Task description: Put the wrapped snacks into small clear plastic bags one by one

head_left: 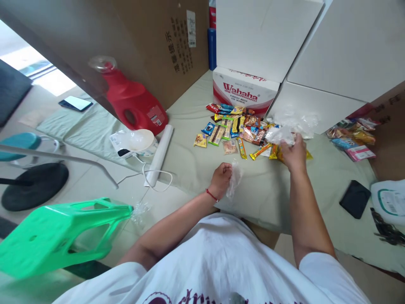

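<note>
Near the table's front edge my left hand [221, 180] is closed around a small clear plastic bag [234, 181], which hangs limp on its right side. Farther right my right hand [294, 154] reaches to a crumpled heap of clear plastic bags [289, 126], fingers closed at the heap's lower edge. Just left of that heap lies a pile of wrapped snacks [237, 123] in many colours. A yellow stick-shaped packet [260, 151] and a pale pink packet [230, 147] lie at the pile's front. Yellow packaging is partly hidden behind my right hand.
Behind the snacks stands a Wahaba-labelled carton [245, 90]. A red detergent jug [136, 103], a paper cup [144, 141] and a white roll [160, 154] stand or lie left. More packets [354, 137] and a black wallet-like item [355, 199] lie right. A green stool [63, 232] is lower left.
</note>
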`<state>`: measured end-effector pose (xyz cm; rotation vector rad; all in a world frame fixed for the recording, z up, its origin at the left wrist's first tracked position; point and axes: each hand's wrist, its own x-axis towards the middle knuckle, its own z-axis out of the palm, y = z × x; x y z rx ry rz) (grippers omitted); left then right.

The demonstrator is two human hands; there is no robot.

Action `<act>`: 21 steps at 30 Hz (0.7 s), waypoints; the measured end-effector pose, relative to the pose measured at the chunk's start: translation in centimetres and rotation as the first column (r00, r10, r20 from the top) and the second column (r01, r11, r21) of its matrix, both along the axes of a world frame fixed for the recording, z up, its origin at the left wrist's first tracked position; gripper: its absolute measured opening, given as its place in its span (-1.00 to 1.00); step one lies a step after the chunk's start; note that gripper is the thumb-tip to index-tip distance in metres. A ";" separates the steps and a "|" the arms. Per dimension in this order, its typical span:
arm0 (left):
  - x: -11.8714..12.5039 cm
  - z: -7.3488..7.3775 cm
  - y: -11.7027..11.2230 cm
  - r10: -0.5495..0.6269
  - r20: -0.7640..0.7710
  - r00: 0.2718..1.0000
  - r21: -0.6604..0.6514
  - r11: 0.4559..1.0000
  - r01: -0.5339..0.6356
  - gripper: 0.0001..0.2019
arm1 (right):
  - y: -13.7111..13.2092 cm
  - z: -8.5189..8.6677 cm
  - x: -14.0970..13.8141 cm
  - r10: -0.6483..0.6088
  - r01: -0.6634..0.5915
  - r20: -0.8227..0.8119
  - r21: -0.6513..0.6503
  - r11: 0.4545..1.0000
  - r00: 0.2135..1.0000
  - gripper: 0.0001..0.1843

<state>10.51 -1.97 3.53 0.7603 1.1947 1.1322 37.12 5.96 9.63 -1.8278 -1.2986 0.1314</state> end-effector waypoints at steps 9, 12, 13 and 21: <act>-0.2 -0.4 0.1 0.210 -0.258 0.943 0.094 0.977 -0.192 -0.84 | -8.8 -6.0 -11.0 0.410 -0.659 -0.656 -0.179 0.731 0.634 -0.59; -0.5 -0.4 -1.1 0.316 -0.391 0.865 0.174 0.948 -0.267 -0.78 | -10.2 -6.6 -13.1 0.288 -0.528 -0.707 -0.142 0.837 0.646 -0.64; -0.5 -0.3 -1.5 0.275 -0.398 0.875 0.171 0.959 -0.224 -0.76 | -10.3 -6.4 -13.4 0.289 -0.522 -0.717 -0.122 0.844 0.634 -0.65; -2.2 -0.3 -1.9 0.030 0.132 0.991 -0.052 0.998 -0.023 -0.56 | -10.4 -4.5 -8.7 0.187 -0.512 -0.905 -0.038 0.858 0.381 -0.60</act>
